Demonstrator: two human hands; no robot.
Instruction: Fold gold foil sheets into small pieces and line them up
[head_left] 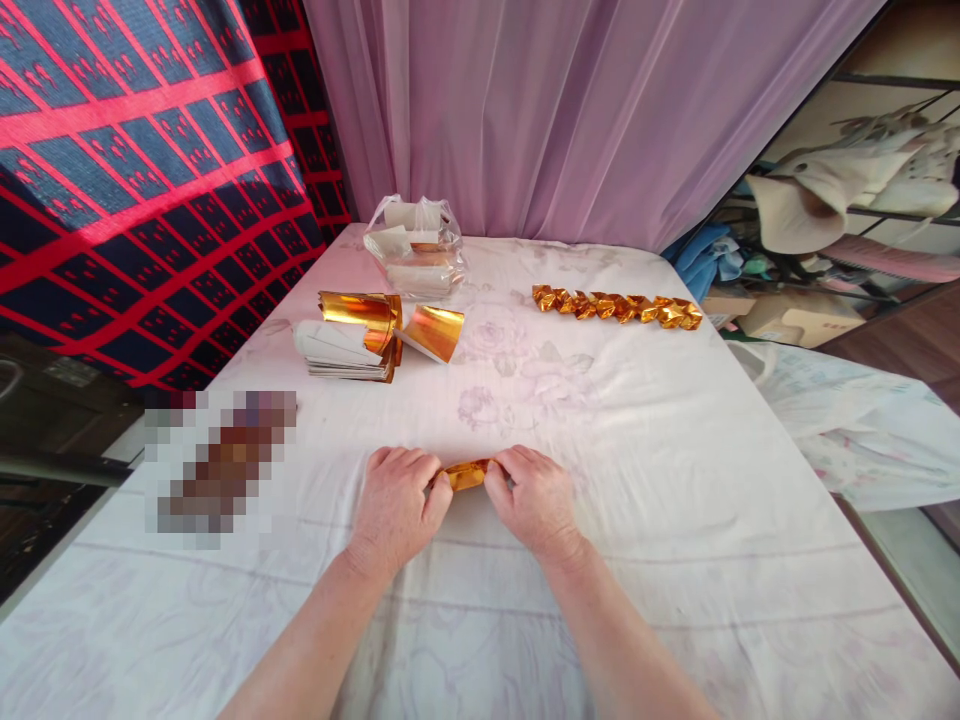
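Both hands pinch a small rolled piece of gold foil paper (466,474) low over the white floral-clothed tabletop (675,450).
Left hand (396,508) and right hand (534,500) fingers close on its ends; far back, a clear plastic bag (415,245) holds white paper.

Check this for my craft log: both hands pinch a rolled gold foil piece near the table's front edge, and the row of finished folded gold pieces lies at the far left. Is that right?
Not quite. The head view shows the row of finished folded gold pieces at the far right, not left; the stack of gold sheets lies on the left. The left hand and right hand do pinch the rolled gold foil piece.
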